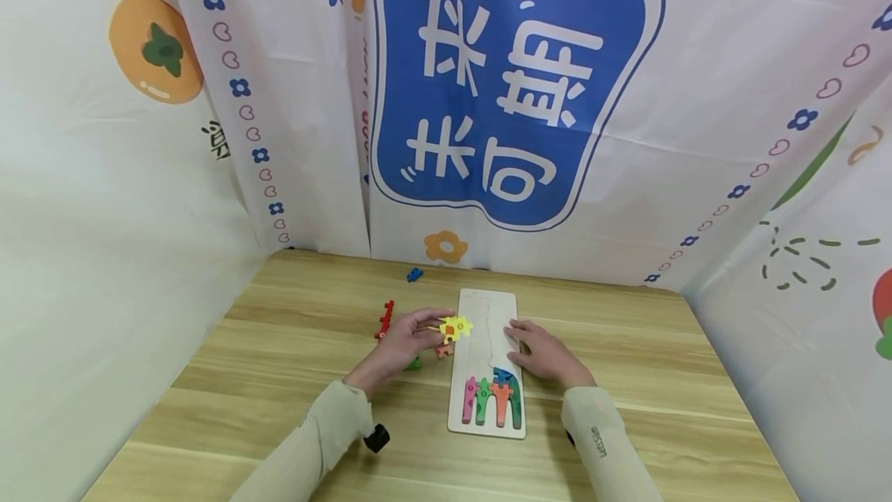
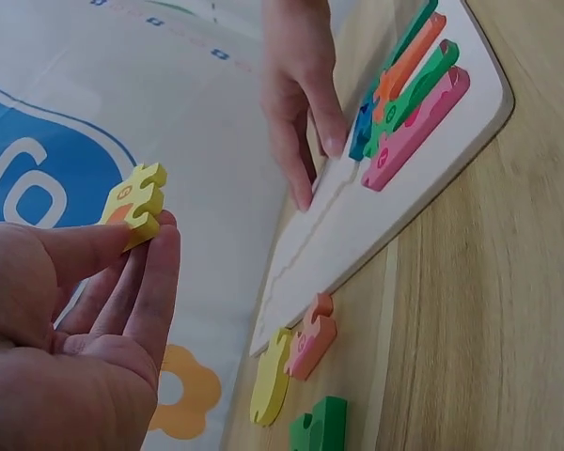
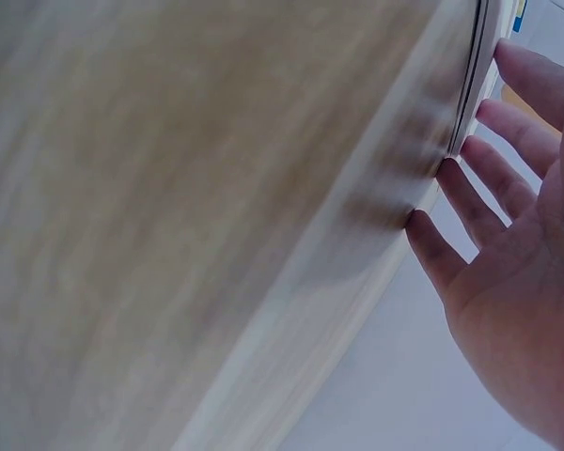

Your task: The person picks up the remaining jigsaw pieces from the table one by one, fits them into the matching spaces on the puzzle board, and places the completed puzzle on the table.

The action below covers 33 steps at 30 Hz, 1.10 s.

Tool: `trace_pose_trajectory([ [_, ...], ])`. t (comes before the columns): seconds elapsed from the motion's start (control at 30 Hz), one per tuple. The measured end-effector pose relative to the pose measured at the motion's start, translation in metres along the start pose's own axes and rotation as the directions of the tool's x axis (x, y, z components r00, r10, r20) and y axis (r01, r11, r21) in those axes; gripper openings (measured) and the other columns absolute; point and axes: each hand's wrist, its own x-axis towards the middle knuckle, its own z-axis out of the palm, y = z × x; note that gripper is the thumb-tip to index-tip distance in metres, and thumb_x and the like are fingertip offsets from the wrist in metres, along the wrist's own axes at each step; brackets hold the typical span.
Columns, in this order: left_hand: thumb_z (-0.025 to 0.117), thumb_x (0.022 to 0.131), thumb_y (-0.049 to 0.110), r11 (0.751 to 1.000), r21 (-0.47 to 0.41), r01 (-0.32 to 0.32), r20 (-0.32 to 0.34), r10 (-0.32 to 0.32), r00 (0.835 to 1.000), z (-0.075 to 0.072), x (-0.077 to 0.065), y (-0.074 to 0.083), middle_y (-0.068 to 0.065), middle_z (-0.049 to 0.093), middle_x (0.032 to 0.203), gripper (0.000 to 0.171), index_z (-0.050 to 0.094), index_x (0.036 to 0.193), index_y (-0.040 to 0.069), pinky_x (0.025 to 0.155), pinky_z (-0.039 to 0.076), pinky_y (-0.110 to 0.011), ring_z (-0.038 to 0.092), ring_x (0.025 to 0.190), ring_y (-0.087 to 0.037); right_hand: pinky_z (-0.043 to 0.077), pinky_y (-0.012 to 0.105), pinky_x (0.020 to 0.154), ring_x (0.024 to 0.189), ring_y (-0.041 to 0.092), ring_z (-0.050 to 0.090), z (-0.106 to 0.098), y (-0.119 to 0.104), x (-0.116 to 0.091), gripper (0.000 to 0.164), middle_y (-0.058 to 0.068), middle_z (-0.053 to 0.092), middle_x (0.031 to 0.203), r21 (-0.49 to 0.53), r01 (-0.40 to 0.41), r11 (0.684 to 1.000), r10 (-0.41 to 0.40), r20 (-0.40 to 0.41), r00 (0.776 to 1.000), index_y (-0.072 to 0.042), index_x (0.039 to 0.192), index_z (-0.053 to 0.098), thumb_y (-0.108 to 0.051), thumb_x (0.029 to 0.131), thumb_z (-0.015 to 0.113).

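Yellow puzzle piece (image 1: pixel 456 329) with an orange patch: I see it just below the centre of my head view, pinched between the thumb and fingers of the left hand (image 1: pixel 407 341), overlapping the left edge of a white board (image 1: pixel 477 331). I have the right hand (image 1: pixel 547 351) at the board's right edge, fingers extended and spread, gripping nothing. Toward the board's lower end I can make out a pink piece (image 1: pixel 470 401), a green piece (image 1: pixel 482 405), an orange piece (image 1: pixel 502 407) and a dark green piece (image 1: pixel 516 405) side by side, with a blue piece (image 1: pixel 500 376) above. My left wrist view shows a salmon piece (image 2: pixel 312 338) near bottom centre, beside a second yellow piece (image 2: pixel 271 381), with a green block (image 2: pixel 321 427) below. Back in the head view, a red piece (image 1: pixel 385 319) lies left of the board on the counter (image 1: pixel 209 424), and a small blue piece (image 1: pixel 415 275) sits farther up.
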Motion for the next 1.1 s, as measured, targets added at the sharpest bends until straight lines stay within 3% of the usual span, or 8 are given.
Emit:
trace_pose_trajectory([
  [0.17,0.066,0.102,0.013,1.000,-0.002,0.013,0.006,-0.013,1.000,0.001,0.000,0.000,-0.014,0.066,0.124,0.039,0.063,0.140,0.014,0.104,0.052,-0.060,0.067,0.115,-0.036,0.032,0.060,0.122,0.153,0.037,0.035,0.000,0.000,0.000,0.057,0.010,0.038,0.166,-0.001,-0.005,1.000,0.005,0.000,1.000,-0.015,0.154,0.050,-0.033,0.103,0.065],
  [0.27,0.068,0.101,0.014,0.999,0.049,0.021,0.035,-0.023,0.999,0.002,0.000,0.000,-0.013,0.069,0.113,0.033,0.067,0.134,0.015,0.099,0.054,-0.060,0.068,0.108,-0.041,0.032,0.060,0.122,0.153,0.037,0.035,0.000,0.001,0.000,0.057,0.009,0.038,0.166,-0.002,-0.004,1.000,0.004,0.003,1.000,-0.015,0.155,0.049,-0.033,0.103,0.065],
  [0.53,0.069,0.101,0.018,0.982,0.183,-0.040,0.144,0.014,0.990,0.012,0.005,-0.008,-0.004,0.072,0.109,0.021,0.072,0.121,0.018,0.093,0.060,-0.045,0.069,0.100,-0.022,0.032,0.059,0.123,0.153,0.035,0.034,0.000,0.001,0.001,0.057,0.008,0.037,0.166,-0.010,-0.010,1.000,0.010,0.005,1.000,-0.016,0.155,0.049,-0.034,0.103,0.065],
  [0.73,0.067,0.102,0.013,0.945,0.312,-0.098,0.174,0.044,0.984,0.026,0.013,-0.017,0.002,0.072,0.107,0.019,0.073,0.119,0.018,0.085,0.058,-0.026,0.067,0.096,-0.014,0.033,0.060,0.122,0.153,0.036,0.035,0.000,0.001,0.000,0.057,0.009,0.038,0.166,-0.011,-0.005,1.000,0.005,0.007,1.000,-0.016,0.155,0.049,-0.034,0.103,0.064],
  [1.1,0.066,0.102,0.014,0.903,0.414,-0.116,0.165,0.050,0.985,0.040,0.022,-0.020,0.003,0.071,0.104,0.020,0.075,0.120,0.013,0.082,0.054,-0.027,0.062,0.093,-0.012,0.032,0.060,0.122,0.153,0.036,0.035,-0.001,0.000,0.000,0.056,0.009,0.038,0.166,-0.007,-0.012,1.000,0.012,0.007,1.000,-0.016,0.155,0.049,-0.033,0.104,0.064],
])
